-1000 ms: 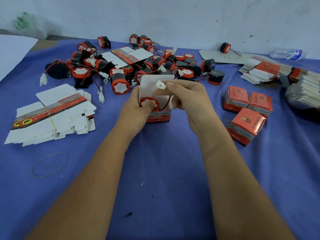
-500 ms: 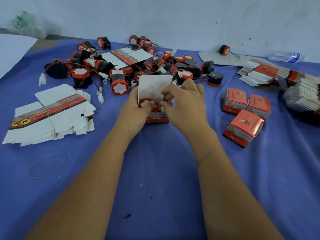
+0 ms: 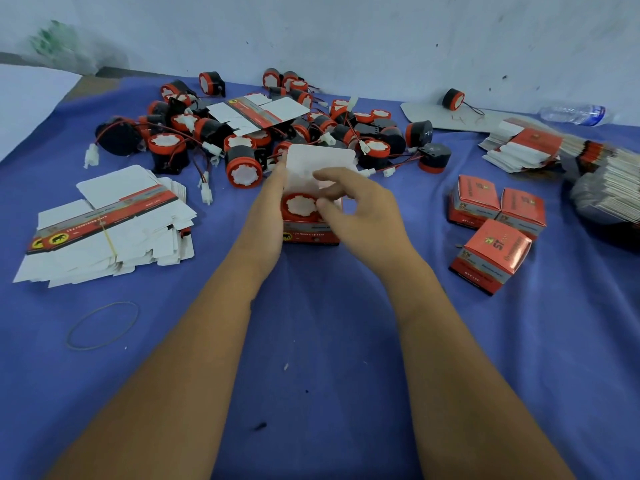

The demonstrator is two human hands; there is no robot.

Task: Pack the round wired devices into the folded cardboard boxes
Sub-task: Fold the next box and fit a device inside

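A red-and-grey cardboard box [image 3: 311, 235] stands open on the blue cloth at the centre, its white lid flap [image 3: 322, 161] raised at the back. One round black-and-red wired device [image 3: 299, 205] sits inside with its white face up. My left hand [image 3: 266, 216] grips the box's left side. Over the opening hovers my right hand [image 3: 363, 209], fingers loosely bent, thumb tip at the device's right rim, holding nothing I can see. Behind the box lies a pile of several loose devices [image 3: 242, 171] with red wires and white plugs.
A banded stack of flat box blanks [image 3: 104, 230] lies at the left, with more blanks [image 3: 533, 147] at the far right. Three closed boxes [image 3: 491, 251] sit to the right. A rubber band [image 3: 102, 325] lies near left, and a water bottle [image 3: 571, 114] by the wall.
My right hand pushed the white plug and wire down into the box, then lifted and drew back to the right. The device now lies fully inside, and my left hand kept its hold.
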